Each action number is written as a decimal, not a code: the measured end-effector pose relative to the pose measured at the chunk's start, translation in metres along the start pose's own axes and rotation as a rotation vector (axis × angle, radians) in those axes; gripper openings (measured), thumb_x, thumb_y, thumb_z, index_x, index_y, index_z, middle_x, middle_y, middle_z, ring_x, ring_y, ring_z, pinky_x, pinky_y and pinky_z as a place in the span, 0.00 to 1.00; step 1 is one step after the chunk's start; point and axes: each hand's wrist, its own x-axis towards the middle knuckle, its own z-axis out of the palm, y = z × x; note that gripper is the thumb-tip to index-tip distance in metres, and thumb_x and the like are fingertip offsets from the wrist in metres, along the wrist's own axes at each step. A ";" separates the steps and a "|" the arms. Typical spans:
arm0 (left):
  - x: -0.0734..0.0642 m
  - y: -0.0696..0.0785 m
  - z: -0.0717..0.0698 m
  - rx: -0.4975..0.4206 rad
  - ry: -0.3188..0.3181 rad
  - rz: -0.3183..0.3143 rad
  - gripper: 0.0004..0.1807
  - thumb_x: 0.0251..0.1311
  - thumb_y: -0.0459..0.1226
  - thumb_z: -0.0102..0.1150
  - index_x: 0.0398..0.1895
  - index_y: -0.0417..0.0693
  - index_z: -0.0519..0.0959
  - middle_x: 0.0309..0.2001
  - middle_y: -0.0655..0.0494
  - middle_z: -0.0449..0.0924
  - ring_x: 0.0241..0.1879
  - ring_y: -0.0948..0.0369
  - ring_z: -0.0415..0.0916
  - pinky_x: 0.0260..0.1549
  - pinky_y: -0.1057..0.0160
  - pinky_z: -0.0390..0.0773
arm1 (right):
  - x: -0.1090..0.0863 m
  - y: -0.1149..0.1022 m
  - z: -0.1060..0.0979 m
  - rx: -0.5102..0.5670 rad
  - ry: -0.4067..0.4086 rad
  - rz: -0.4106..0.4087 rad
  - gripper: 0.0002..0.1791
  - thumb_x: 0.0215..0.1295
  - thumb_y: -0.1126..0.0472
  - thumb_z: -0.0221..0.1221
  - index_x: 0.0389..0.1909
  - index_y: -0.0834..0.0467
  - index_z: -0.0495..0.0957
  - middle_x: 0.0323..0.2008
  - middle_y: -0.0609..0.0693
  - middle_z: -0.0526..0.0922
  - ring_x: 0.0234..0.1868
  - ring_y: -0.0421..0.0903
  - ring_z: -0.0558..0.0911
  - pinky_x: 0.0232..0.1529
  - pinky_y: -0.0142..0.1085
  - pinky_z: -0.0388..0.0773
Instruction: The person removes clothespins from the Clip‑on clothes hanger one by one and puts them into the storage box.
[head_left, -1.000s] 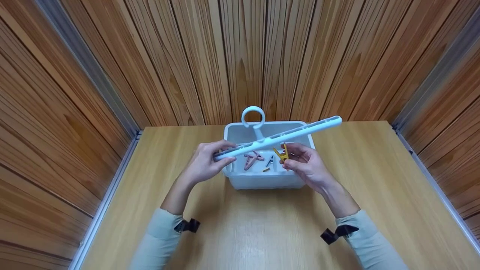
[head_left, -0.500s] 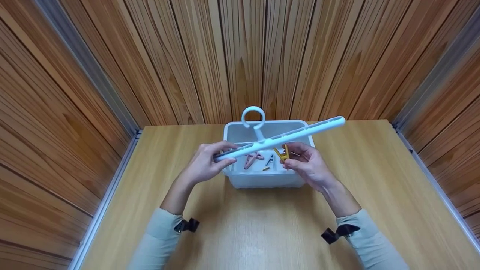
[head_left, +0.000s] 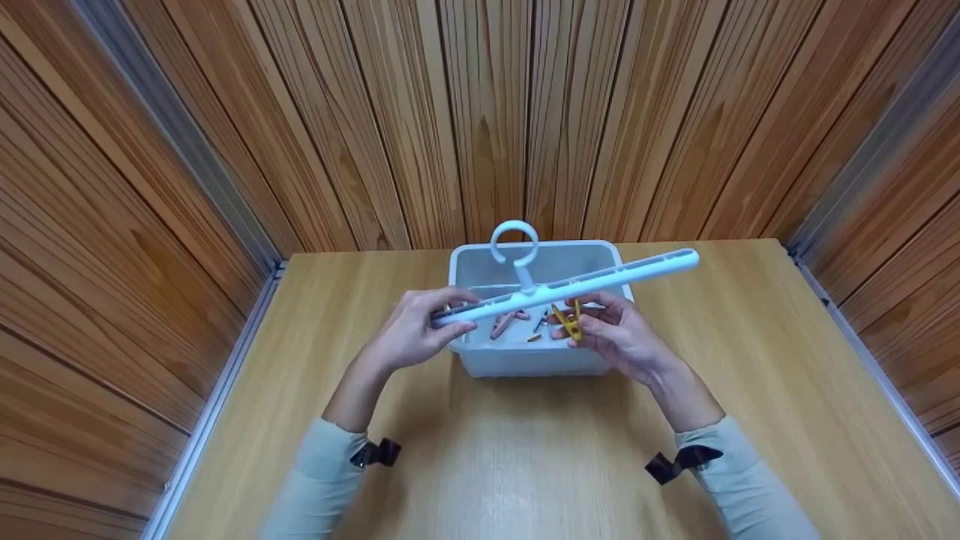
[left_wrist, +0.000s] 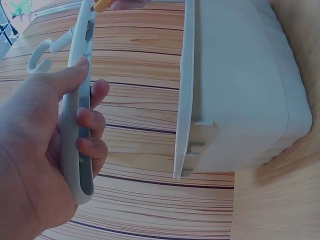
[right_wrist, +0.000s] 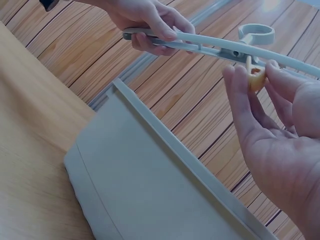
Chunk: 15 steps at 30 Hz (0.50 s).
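Note:
My left hand (head_left: 409, 334) grips one end of a pale blue plastic clothes hanger (head_left: 630, 273), thumb on one side and fingers round the other. The hanger slants up to the right above a bin, its round hook (head_left: 514, 241) pointing up. Just under the bar, my right hand (head_left: 622, 336) holds a yellow clothespin (head_left: 573, 325) between thumb and fingers. In the right wrist view the clothespin (right_wrist: 256, 80) overlaps the hanger's slotted underside near the hook. Pink clothespins (head_left: 502, 325) and a bluish one (head_left: 541, 322) lie in the bin, partly hidden by the bar and hand.
The whitish plastic bin (head_left: 534, 366) stands on the wooden table (head_left: 495, 457) near its back edge. A small yellow piece (head_left: 534, 338) lies on the bin's floor. Wood-panelled walls (head_left: 480, 112) rise behind and at both sides.
The hanger's right end has dipped and its hook has shifted slightly right and down. The yellow clothespin has turned and moved a little lower in my right fingers.

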 end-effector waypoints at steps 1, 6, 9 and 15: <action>0.000 0.000 0.000 0.001 -0.008 0.004 0.16 0.76 0.41 0.72 0.63 0.50 0.88 0.42 0.48 0.89 0.37 0.59 0.75 0.37 0.66 0.73 | 0.000 0.000 -0.001 0.017 -0.033 -0.006 0.21 0.88 0.68 0.54 0.66 0.45 0.87 0.57 0.46 0.92 0.54 0.44 0.96 0.56 0.34 0.92; 0.000 0.000 0.001 0.013 -0.064 0.021 0.17 0.77 0.43 0.71 0.64 0.52 0.88 0.43 0.48 0.89 0.37 0.59 0.76 0.38 0.66 0.72 | -0.001 0.003 -0.007 0.061 -0.203 -0.046 0.24 0.88 0.73 0.49 0.73 0.53 0.82 0.59 0.52 0.94 0.56 0.46 0.96 0.57 0.35 0.92; 0.000 0.001 0.002 0.028 -0.098 0.034 0.17 0.78 0.43 0.70 0.65 0.53 0.87 0.47 0.48 0.90 0.39 0.57 0.77 0.39 0.65 0.72 | -0.002 0.005 -0.009 0.067 -0.255 -0.053 0.23 0.88 0.73 0.48 0.73 0.56 0.81 0.60 0.52 0.93 0.58 0.46 0.95 0.58 0.36 0.92; 0.000 0.002 0.002 0.029 -0.120 0.046 0.17 0.79 0.43 0.69 0.66 0.53 0.86 0.54 0.46 0.92 0.44 0.54 0.80 0.43 0.65 0.74 | -0.003 0.007 -0.011 0.078 -0.300 -0.042 0.20 0.88 0.71 0.51 0.71 0.57 0.81 0.58 0.51 0.91 0.57 0.45 0.95 0.60 0.37 0.91</action>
